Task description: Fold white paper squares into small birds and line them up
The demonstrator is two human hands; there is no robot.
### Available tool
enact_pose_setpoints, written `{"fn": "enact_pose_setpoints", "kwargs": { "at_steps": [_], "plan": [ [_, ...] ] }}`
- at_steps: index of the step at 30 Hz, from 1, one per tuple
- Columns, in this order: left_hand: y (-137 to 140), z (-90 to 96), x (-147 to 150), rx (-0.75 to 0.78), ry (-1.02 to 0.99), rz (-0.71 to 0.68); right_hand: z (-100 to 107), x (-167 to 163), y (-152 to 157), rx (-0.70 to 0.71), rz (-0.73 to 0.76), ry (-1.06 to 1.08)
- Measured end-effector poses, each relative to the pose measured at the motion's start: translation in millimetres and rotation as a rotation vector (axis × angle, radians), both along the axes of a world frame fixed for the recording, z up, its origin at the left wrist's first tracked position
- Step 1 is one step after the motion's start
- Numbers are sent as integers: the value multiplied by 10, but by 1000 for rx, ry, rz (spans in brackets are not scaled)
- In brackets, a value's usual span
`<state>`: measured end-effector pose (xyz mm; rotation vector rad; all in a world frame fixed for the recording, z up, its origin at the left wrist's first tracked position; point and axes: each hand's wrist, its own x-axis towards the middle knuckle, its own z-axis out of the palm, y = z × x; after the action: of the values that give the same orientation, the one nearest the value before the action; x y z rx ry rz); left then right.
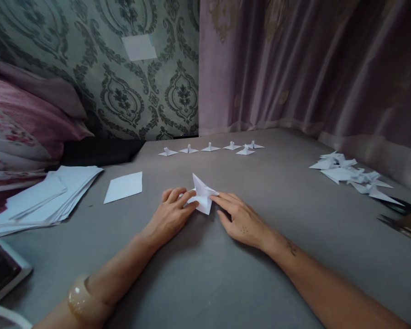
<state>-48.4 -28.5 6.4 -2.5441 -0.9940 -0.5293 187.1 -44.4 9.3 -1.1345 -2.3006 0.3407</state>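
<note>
A white piece of folded paper (202,197), with one pointed flap standing up, is on the grey surface in front of me. My left hand (173,210) is closed on its left side, thumb and fingers pinching the paper. At the right point of the paper, my right hand (241,217) touches with its outstretched fingertips. The right thumb is held apart from those fingers, off the paper. Part of the paper's left end is hidden behind the left fingers.
Several small folded paper figures (210,147) stand in a row at the back. More folded paper pieces (349,173) lie heaped at the right, near scissors (402,224). A single white sheet (123,187) and a paper stack (51,194) are at left, beside a black cloth (101,151).
</note>
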Motion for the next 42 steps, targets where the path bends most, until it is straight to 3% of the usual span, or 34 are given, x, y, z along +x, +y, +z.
{"fn": "enact_pose_setpoints", "kwargs": {
  "at_steps": [3,10,17,24,33,42],
  "plan": [
    [-48,28,44,3,63,-29,-21,-1,23,-11,-14,-11],
    [-180,61,215,9,140,-54,119,-41,-143,-5,-269,-16],
    [-212,58,284,-62,150,-54,94,-79,-284,-30,-165,-136],
    [-218,106,321,-174,140,-52,80,-95,-329,-7,-159,-205],
    [-130,148,407,-370,23,8,39,-108,-286,-72,-270,-163],
    [-69,220,481,-455,10,98,11,-139,-217,-168,-364,-135]
  ]
}}
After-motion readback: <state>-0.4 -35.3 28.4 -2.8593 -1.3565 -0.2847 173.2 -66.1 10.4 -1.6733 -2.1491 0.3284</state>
